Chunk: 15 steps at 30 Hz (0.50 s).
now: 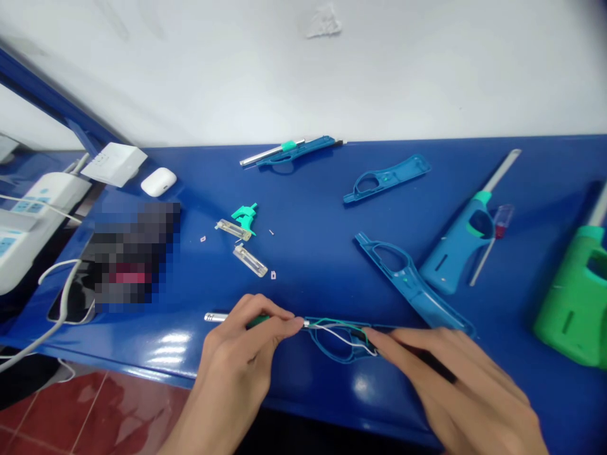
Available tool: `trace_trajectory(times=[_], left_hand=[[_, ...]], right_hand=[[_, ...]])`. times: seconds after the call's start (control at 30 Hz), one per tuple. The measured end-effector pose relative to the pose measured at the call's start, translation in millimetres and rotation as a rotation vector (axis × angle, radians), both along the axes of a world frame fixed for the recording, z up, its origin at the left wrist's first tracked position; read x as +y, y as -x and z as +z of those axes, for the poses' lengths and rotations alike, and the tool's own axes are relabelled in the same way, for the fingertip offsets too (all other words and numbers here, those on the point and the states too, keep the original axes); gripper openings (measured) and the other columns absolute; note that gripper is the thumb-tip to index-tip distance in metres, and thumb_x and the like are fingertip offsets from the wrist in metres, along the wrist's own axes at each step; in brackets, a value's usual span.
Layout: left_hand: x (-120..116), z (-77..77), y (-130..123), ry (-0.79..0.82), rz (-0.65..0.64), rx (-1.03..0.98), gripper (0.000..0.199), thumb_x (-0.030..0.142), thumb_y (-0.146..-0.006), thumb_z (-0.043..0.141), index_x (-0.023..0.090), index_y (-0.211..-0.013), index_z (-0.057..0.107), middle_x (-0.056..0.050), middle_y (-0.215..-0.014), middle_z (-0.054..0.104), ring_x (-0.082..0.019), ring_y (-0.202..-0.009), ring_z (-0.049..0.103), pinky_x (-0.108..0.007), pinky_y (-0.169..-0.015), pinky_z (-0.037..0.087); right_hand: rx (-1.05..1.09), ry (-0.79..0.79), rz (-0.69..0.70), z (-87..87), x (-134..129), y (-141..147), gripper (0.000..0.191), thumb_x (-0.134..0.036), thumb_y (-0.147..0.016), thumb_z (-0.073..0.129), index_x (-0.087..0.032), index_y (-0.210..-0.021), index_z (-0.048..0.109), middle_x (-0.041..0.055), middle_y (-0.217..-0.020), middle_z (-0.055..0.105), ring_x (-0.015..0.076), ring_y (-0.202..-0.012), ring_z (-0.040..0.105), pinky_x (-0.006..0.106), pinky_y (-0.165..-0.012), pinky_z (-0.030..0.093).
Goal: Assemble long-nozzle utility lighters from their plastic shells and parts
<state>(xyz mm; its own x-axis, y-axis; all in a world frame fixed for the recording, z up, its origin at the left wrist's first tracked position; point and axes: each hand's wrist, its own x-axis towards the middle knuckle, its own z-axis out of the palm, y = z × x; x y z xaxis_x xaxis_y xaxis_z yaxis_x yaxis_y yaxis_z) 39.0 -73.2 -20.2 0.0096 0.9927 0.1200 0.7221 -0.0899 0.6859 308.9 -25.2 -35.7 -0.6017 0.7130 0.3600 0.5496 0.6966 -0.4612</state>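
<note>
An opened utility lighter lies along the front of the table, its blue half shell (327, 354) showing a finger loop. A metal tube (215, 317) with a green collar sticks out to the left. My left hand (246, 354) pinches the tube's inner end between thumb and index finger, where the wires start. White and green wires (334, 327) run from there to the right over the shell. My right hand (441, 373) is closed around the shell's handle end, its fingertips at the wire ends. A black part (434, 363) shows between its fingers; the rest is hidden.
Blue half shells (386, 179) (412, 284) lie behind. Whole blue (458, 243) and green (571, 297) lighters stand right. Clear fuel tanks (250, 260) and green triggers (245, 218) lie mid-table. Left are an earbud case (159, 181), a phone (71, 294) and a power strip (42, 221).
</note>
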Motion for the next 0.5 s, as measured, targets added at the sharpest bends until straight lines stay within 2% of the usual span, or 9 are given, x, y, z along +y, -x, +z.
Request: trace_trajectory(times=[0.13,0.2,0.27,0.3,0.37,0.43,0.5], left_hand=[[-2,0.4,0,0.023,-0.008,0.003,0.035,0.002,-0.098,0.055,0.03,-0.109,0.073,0.001,-0.106,0.065,-0.012,-0.092,0.064,-0.025,-0.076,0.054],[-2,0.6,0,0.026,-0.006,0.007,0.036,0.002,-0.098,0.055,0.031,-0.108,0.073,0.001,-0.106,0.064,-0.012,-0.093,0.064,-0.026,-0.077,0.054],[-1,0.6,-1,0.024,-0.003,0.014,0.037,0.001,-0.098,0.055,0.032,-0.109,0.073,0.001,-0.106,0.064,-0.012,-0.093,0.064,-0.026,-0.077,0.054],[-1,0.5,-1,0.021,0.001,0.016,0.037,0.001,-0.098,0.055,0.032,-0.109,0.072,0.001,-0.106,0.064,-0.012,-0.093,0.064,-0.026,-0.077,0.054],[-1,0.1,-1,0.023,0.006,0.011,0.038,0.001,-0.098,0.054,0.032,-0.108,0.072,0.001,-0.106,0.065,-0.013,-0.092,0.064,-0.027,-0.077,0.055],[0,-0.3,-1,0.024,0.008,0.006,0.037,0.001,-0.098,0.055,0.032,-0.106,0.073,0.002,-0.105,0.065,-0.013,-0.092,0.064,-0.027,-0.077,0.055],[-1,-0.3,-2,0.021,0.01,0.011,0.035,0.002,-0.099,0.056,0.033,-0.104,0.073,0.002,-0.104,0.065,-0.012,-0.092,0.064,-0.026,-0.077,0.055]], right_hand=[[0.013,0.012,-0.006,-4.0,-4,-3,0.047,-0.001,-0.099,0.041,-0.025,-0.129,0.068,0.0028,-0.11,0.068,0.0117,-0.096,0.065,0.026,-0.09,0.046],[0.021,0.011,-0.011,-7.9,-9,-5,0.041,-0.015,-0.107,0.036,-0.024,-0.135,0.065,0.0061,-0.114,0.067,0.0164,-0.102,0.065,0.032,-0.094,0.047],[0.045,-0.001,-0.012,-10.4,-12,-7,0.044,-0.033,-0.111,0.03,-0.024,-0.137,0.064,0.0091,-0.116,0.067,0.0208,-0.104,0.065,0.038,-0.094,0.048],[0.06,-0.003,-0.016,-10.6,-13,-7,0.044,-0.034,-0.111,0.03,-0.024,-0.136,0.064,0.009,-0.114,0.068,0.0208,-0.103,0.065,0.038,-0.092,0.05],[0.065,0.008,-0.023,-8.8,-10,-5,0.035,-0.02,-0.108,0.04,-0.024,-0.128,0.069,0.0059,-0.107,0.07,0.0166,-0.095,0.066,0.032,-0.086,0.051],[0.054,0.006,-0.026,-5.4,-6,-3,0.037,-0.004,-0.099,0.048,-0.023,-0.119,0.073,0.0031,-0.102,0.071,0.0125,-0.088,0.066,0.027,-0.084,0.051],[0.038,-0.008,-0.013,-2.6,-3,-1,0.037,0.0,-0.096,0.05,-0.021,-0.114,0.075,0.0022,-0.101,0.071,0.0113,-0.087,0.067,0.026,-0.085,0.05]])
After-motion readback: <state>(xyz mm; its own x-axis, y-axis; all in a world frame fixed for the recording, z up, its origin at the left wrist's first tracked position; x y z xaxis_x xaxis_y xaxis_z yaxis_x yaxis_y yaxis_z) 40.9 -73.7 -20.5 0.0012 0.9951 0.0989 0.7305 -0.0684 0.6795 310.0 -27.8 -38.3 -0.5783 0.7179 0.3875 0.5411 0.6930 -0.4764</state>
